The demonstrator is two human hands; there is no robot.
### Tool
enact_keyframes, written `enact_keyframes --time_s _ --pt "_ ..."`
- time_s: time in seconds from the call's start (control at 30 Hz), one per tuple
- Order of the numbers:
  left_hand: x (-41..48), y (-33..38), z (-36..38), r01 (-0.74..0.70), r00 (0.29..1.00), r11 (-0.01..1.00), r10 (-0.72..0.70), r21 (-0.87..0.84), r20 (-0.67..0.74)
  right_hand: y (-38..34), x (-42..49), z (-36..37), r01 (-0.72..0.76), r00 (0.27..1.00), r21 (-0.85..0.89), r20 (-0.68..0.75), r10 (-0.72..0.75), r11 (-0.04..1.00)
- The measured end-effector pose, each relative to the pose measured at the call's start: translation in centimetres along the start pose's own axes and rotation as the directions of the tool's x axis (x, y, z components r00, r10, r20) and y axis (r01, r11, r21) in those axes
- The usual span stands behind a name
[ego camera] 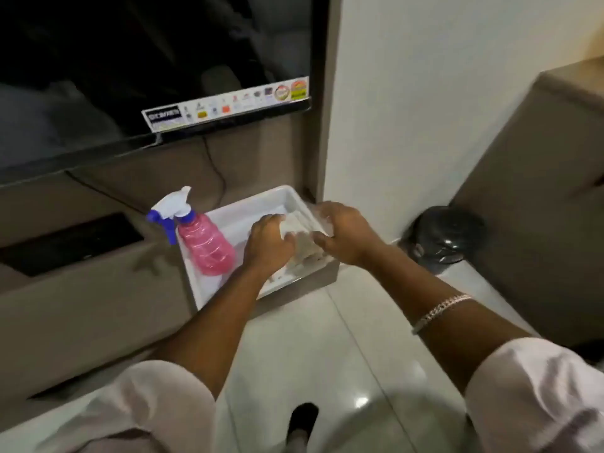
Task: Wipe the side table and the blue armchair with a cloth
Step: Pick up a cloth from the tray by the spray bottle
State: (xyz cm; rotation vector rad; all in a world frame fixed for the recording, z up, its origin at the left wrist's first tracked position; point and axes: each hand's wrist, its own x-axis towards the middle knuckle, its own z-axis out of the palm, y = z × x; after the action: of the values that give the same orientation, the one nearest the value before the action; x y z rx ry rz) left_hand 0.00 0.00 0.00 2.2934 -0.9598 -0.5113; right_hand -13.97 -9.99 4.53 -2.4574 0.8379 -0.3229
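Observation:
A white cloth (302, 235) sits bunched in the right half of a white plastic tray (251, 206) on the low TV cabinet. My left hand (268, 241) grips the cloth's left part, and my right hand (343, 232) holds its right part, both over the tray. A pink spray bottle (204, 245) with a white and blue trigger lies in the tray's left half, beside my left hand. Neither the side table nor the blue armchair is in view.
A large dark TV (147, 67) hangs above the grey-brown cabinet (81, 289). A black bin with a bag (444, 237) stands on the glossy tiled floor (310, 354) by the white wall. A brown upholstered piece (539, 207) fills the right side. My foot (302, 423) shows below.

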Motion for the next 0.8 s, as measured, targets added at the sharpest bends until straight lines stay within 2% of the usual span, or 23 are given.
enact_keyframes --time_s 0.07,0.1,0.17,0.2,0.27,0.33,0.4,0.5,0.63,0.7,0.8 --pt "1.7 -1.5 0.0 0.230 0.971 0.973 -0.228 0.018 -0.070 -1.0 2.4 3.1 -0.049 0.992 -0.027 0.114 0.052 0.998" --pt "2.4 -2.2 0.4 0.352 0.935 0.936 -0.351 0.018 -0.050 -1.3 3.2 4.5 -0.073 0.977 -0.066 0.197 0.085 0.995" --pt "3.0 -2.7 0.9 0.523 0.850 0.850 -0.514 -0.066 0.111 -1.7 4.3 6.5 -0.039 0.944 -0.148 0.320 0.085 0.988" --pt "3.1 -2.8 1.3 0.573 0.818 0.796 -0.544 -0.195 0.184 -1.7 4.6 6.9 -0.002 0.939 -0.187 0.338 0.067 0.982" --pt "3.4 -3.2 2.0 0.605 0.783 0.604 -0.570 -0.520 0.249 -1.4 5.0 7.3 0.027 0.945 -0.245 0.324 0.055 0.969" --pt "3.1 -3.2 2.1 0.573 0.764 0.398 -0.575 -0.716 0.293 -1.1 4.9 7.4 -0.038 0.955 -0.200 0.282 0.095 0.979" --pt "2.7 -2.3 1.6 0.513 0.797 0.306 -0.517 -0.802 0.312 -0.6 4.3 6.6 -0.134 0.971 -0.036 0.194 0.139 0.990" --pt "2.0 0.4 0.6 0.422 0.877 0.307 -0.376 -0.853 0.299 0.3 2.3 3.8 -0.194 0.981 0.210 0.062 0.185 0.958" --pt "-1.0 5.6 0.3 0.323 0.946 0.334 -0.120 -0.886 0.300 2.6 -2.6 -1.0 -0.251 0.956 0.450 -0.025 0.293 0.857" --pt "-3.6 8.7 0.9 0.335 0.932 0.310 0.032 -0.890 0.362 4.5 -6.7 -3.6 -0.265 0.932 0.595 -0.043 0.360 0.759" --pt "-9.2 13.1 3.7 0.431 0.838 0.281 0.229 -0.857 0.496 8.0 -14.7 -7.3 -0.295 0.881 0.773 -0.007 0.473 0.561"
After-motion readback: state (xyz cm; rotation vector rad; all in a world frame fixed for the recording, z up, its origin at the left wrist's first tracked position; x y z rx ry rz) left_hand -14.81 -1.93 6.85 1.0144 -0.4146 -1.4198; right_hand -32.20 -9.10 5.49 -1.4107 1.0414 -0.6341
